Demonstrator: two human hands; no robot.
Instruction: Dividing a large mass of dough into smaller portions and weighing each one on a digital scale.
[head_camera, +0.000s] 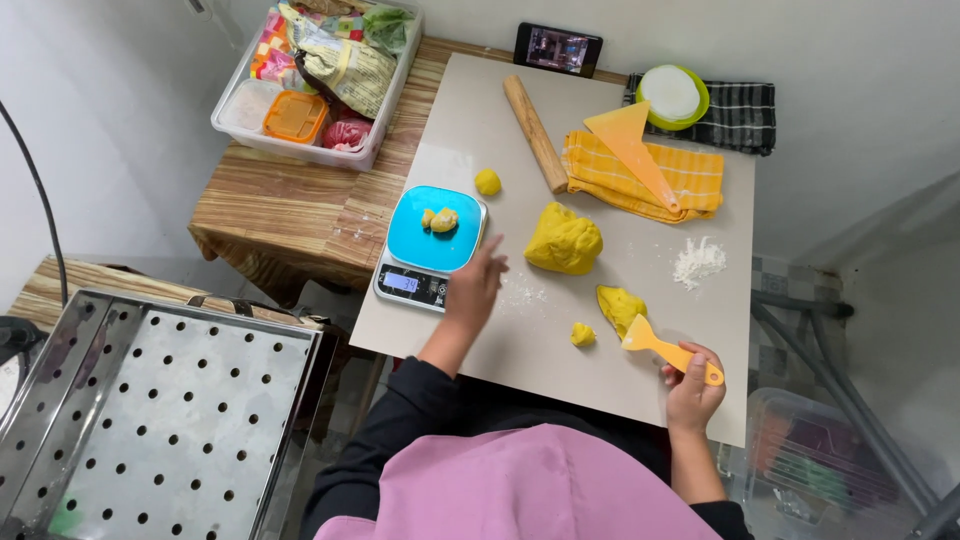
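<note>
Orange-yellow plastic scraper (668, 351), handle gripped at near right, blade pointing left against a small yellow dough piece (620, 306). Blue-topped kitchen scale (432, 246) left of centre, two small dough bits (440, 219) on its platform.

Kitchen scale (430, 245): glossy blue plastic pan, silver body. Right of the scale, work board (560, 330), smooth matt beige; yellow dough lump (563, 239), soft and matt; loose white flour (697, 262), powdery. Behind the scale, rolling pin (533, 132), plain unvarnished wood. Yellow scraper (668, 350), smooth plastic. Checked yellow cloth (690, 180), woven. Left of the scale, table (290, 205) of grained wood and perforated tray (160, 410), shiny metal.
</note>
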